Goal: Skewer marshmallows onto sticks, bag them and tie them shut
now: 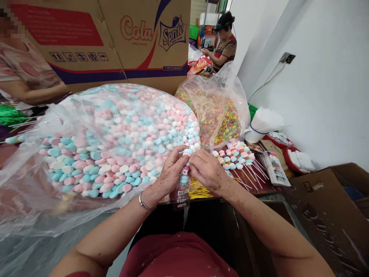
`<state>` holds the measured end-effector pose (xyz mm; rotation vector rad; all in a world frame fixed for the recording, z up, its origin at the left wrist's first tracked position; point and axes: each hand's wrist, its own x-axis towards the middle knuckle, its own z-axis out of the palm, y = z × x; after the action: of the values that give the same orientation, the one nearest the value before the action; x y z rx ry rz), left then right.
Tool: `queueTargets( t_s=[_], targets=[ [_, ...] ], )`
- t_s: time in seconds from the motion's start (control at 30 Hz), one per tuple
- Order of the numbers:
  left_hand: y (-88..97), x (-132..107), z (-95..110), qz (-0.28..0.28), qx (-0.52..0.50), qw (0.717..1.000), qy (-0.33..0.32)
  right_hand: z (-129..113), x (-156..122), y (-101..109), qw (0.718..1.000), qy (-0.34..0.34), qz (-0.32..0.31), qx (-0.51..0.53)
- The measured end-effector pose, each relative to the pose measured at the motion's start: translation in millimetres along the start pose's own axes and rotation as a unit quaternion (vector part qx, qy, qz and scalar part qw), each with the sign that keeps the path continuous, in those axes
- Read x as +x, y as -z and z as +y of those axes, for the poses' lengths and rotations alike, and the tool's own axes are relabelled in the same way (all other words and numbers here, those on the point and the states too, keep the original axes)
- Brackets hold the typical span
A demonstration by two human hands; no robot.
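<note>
Between my hands is a marshmallow skewer in a clear printed wrapper (183, 192), with pink, blue and white pieces inside. The printed part hangs down toward my lap. My left hand (171, 171) is closed on its left side, thumb and fingers round the wrapped pieces. My right hand (209, 171) pinches the same wrapper from the right, near its upper part; its fingertips partly hide the candy. Just beyond my hands lies a big clear bag of loose marshmallows (115, 173). Yellow twist ties (200, 190) lie on the table below my right hand.
Finished marshmallow skewers (239, 156) with white sticks lie right. Behind them stand a bag of colourful ring candy (219, 115) and a white tub (255, 132). A large carton (144, 46) blocks the back; an open box (331, 207) stands right. Two other people work nearby.
</note>
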<state>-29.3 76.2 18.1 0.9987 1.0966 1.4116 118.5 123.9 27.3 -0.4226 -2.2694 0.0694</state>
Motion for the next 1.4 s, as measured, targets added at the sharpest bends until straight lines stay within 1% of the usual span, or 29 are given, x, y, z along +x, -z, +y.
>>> queueTargets(
  t_s=[0.13,0.27,0.33,0.47,0.5,0.57,0.63,0.7,0.8,0.9,0.97,1.03,1.13,1.27,1.33,1.4],
  targets=[
    [-0.1,-1.6,1.4,0.0,-0.019,1.0,0.0,-7.5,-1.7,-7.0,0.996,-0.028,0.072,-0.04],
    [0.4,0.0,4.0,0.004,-0.019,1.0,0.006,-13.4,-4.9,-13.5,0.991,-0.043,0.128,-0.01],
    [0.6,0.9,5.7,0.01,-0.016,1.0,0.009,-14.2,-6.1,-15.5,0.989,-0.037,0.145,0.003],
    [1.3,-3.4,5.5,0.013,-0.045,0.999,0.008,-11.7,-6.7,-19.2,0.985,-0.03,0.171,-0.014],
    [1.8,-6.3,3.8,0.005,-0.053,0.999,0.007,-10.6,-6.9,-20.4,0.984,-0.037,0.175,-0.013],
    [3.4,-13.3,-1.4,-0.028,-0.054,0.998,0.012,-8.5,-7.7,-22.9,0.981,-0.06,0.182,-0.001],
    [5.3,-20.1,-8.2,-0.07,-0.044,0.996,0.024,-7.4,-9.1,-24.9,0.98,-0.08,0.184,0.013],
    [7.3,-24.5,-15.0,-0.087,-0.035,0.995,0.021,-7.5,-10.5,-25.9,0.98,-0.087,0.177,0.024],
    [10.1,-26.1,-22.5,-0.069,-0.031,0.997,-0.005,-8.4,-11.9,-24.6,0.984,-0.084,0.153,0.041],
    [12.8,-25.3,-26.5,-0.059,-0.017,0.998,-0.009,-7.7,-11.9,-20.7,0.986,-0.081,0.138,0.048],
    [14.6,-25.0,-28.0,-0.047,0.021,0.998,-0.022,-7.0,-11.4,-17.7,0.989,-0.083,0.117,0.042],
    [16.5,-25.1,-29.3,-0.028,0.073,0.995,-0.053,-7.3,-10.8,-15.3,0.99,-0.095,0.098,0.044],
    [18.5,-25.8,-31.1,-0.004,0.157,0.983,-0.092,-10.2,-9.5,-13.5,0.988,-0.113,0.091,0.056],
    [17.0,-26.9,-31.2,0.041,0.266,0.953,-0.135,-14.8,-7.9,-12.0,0.99,-0.102,0.093,0.006],
    [14.6,-26.9,-29.3,0.057,0.3,0.94,-0.154,-15.8,-7.3,-10.7,0.991,-0.099,0.089,-0.005],
    [12.3,-26.4,-26.6,0.055,0.314,0.934,-0.16,-15.8,-7.1,-9.9,0.992,-0.09,0.083,0.005]
  ],
)
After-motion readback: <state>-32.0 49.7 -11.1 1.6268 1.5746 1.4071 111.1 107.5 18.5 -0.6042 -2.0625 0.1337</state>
